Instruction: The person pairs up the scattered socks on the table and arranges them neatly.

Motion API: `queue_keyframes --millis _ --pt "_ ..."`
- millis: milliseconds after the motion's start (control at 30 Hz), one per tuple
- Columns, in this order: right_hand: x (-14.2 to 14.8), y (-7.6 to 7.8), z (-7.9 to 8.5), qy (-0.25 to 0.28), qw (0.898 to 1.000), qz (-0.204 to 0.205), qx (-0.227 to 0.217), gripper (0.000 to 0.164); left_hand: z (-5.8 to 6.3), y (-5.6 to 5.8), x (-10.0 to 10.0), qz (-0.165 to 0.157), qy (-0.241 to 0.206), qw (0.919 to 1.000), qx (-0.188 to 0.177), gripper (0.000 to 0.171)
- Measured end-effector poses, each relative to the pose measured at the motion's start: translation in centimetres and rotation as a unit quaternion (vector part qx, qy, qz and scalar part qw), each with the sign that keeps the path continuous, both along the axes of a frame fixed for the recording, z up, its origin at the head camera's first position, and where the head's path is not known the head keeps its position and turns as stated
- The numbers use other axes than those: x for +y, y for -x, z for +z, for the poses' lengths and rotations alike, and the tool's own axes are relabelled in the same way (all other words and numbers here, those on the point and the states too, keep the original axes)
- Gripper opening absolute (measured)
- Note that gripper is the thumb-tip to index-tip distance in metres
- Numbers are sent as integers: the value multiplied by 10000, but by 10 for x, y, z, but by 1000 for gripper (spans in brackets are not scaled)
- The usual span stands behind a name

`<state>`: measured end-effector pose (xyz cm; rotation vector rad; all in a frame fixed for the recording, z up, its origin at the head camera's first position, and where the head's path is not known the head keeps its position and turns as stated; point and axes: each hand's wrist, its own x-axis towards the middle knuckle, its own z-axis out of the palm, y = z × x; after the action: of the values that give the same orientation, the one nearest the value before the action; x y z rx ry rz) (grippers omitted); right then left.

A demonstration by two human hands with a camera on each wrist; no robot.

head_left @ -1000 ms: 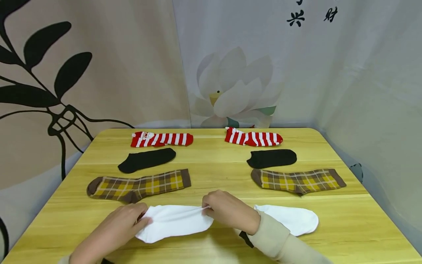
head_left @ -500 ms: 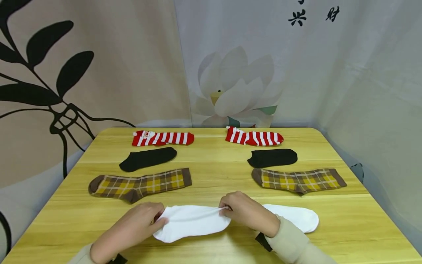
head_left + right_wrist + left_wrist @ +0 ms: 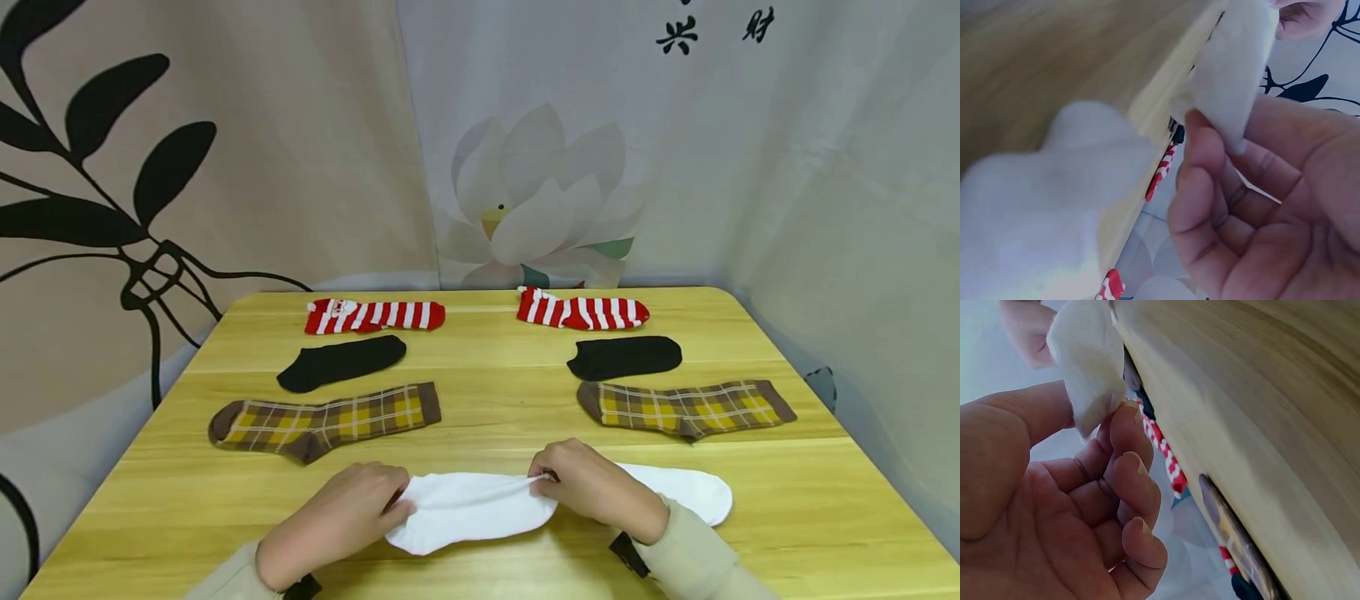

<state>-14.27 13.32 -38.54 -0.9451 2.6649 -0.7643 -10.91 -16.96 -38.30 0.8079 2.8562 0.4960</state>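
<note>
A white sock (image 3: pixel 480 508) is stretched level between my two hands, just above the near part of the table. My left hand (image 3: pixel 345 510) pinches its left end between thumb and fingers, which the left wrist view shows closely on the white cloth (image 3: pixel 1088 359). At the other end my right hand (image 3: pixel 592 487) pinches the sock (image 3: pixel 1229 69) with thumb and forefinger. A second white sock (image 3: pixel 686 490) lies flat on the table behind the right forearm, which partly covers it.
On the wooden table (image 3: pixel 502 417) lie two plaid socks, left (image 3: pixel 326 421) and right (image 3: pixel 686 410). Farther back are black socks (image 3: pixel 341 362) (image 3: pixel 626 358) and red-striped socks (image 3: pixel 375 317) (image 3: pixel 583 310). A printed curtain (image 3: pixel 337 167) hangs behind the table.
Both hands have moved to the right together, carrying the stretched white sock toward the second white sock. The other socks have stayed where they lie.
</note>
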Motion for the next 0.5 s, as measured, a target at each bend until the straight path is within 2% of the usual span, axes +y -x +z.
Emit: queue_keyframes --millis 500 --pt "8 -1 -8 -357 9989 -152 266 6 -8 10 17 -262 285 9992 133 31"
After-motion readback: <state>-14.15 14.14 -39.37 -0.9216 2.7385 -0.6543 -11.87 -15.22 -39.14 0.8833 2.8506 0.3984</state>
